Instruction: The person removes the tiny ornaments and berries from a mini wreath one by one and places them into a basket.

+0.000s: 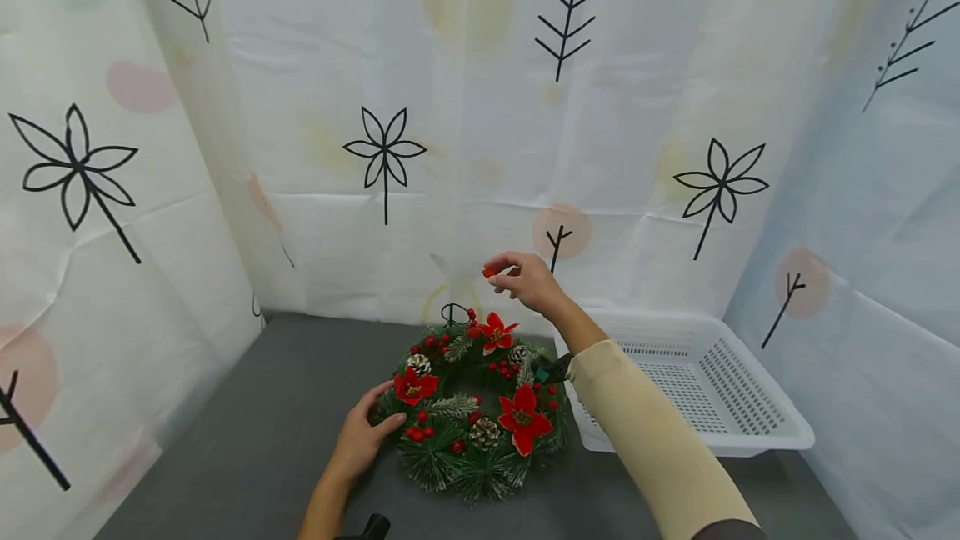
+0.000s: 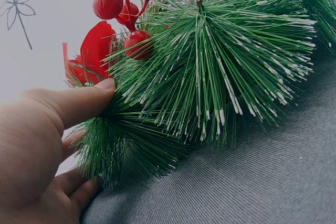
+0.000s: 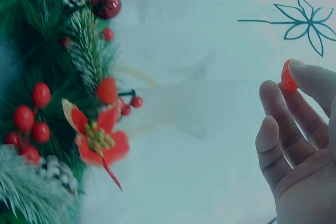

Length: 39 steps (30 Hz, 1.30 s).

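Note:
A green Christmas wreath (image 1: 453,407) with frosted pine sprigs, red flowers, red berries and pinecones lies on the dark grey table. My left hand (image 1: 357,440) grips its left edge. In the left wrist view, the thumb (image 2: 86,103) lies over the pine needles (image 2: 205,72) and the other fingers are lower down, partly hidden by them. Raised beyond the wreath's far edge, my right hand (image 1: 529,283) pinches a small red berry-like piece (image 3: 287,74) between thumb and fingertips. It is bumpy, and partly covered by the thumb. A similar red piece (image 3: 107,91) sits among the wreath's decorations.
To the right of the wreath stands a white perforated plastic basket (image 1: 757,432), partly behind my right forearm. Grey cloth (image 1: 247,448) covers the table. A pale curtain (image 1: 465,107) with printed flowers and twigs surrounds the table at the back and sides.

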Motion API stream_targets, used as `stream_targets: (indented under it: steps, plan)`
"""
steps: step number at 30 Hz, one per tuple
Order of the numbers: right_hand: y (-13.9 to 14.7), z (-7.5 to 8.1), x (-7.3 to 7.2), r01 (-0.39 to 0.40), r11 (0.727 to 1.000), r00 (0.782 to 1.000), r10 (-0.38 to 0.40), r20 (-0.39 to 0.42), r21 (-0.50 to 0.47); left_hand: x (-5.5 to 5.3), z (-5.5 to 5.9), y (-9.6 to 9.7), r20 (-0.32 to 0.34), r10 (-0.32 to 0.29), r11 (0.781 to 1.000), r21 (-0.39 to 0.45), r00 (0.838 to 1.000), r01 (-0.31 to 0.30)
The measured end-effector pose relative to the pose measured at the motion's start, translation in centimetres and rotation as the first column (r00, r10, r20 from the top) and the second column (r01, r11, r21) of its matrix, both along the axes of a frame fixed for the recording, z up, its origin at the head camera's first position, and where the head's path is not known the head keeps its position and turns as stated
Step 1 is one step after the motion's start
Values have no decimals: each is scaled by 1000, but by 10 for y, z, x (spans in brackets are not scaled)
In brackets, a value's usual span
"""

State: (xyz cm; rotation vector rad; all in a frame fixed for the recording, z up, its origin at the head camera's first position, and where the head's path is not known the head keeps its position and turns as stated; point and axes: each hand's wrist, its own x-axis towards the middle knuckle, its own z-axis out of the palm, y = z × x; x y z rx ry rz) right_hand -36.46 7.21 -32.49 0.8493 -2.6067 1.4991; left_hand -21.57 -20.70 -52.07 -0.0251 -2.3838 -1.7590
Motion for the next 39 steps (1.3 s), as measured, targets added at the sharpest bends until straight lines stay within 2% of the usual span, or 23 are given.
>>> stream_targets:
  steps: [7,8,14,24,39]
  plan:
    - [21,5,-4,48,999,998,-48,-28,-3,0,-1,0,14,11,1000,-7,1000,-11]
    - [24,5,-5,61,998,998,-61,-25,-4,-2,-4,-1,14,14,1000,-11,1000,-13]
    - [42,1,-5,103,995,995,-103,-1,-17,-3,-6,0,1,21,1000,-20,1000,-21]
    - [70,-19,-10,168,984,985,-165,51,-62,-4,-5,-1,23,16,1000,-13,1000,-16]
    - [97,-49,-13,260,966,957,-257,133,0,-3,-6,-1,6,20,999,-32,1000,-20]
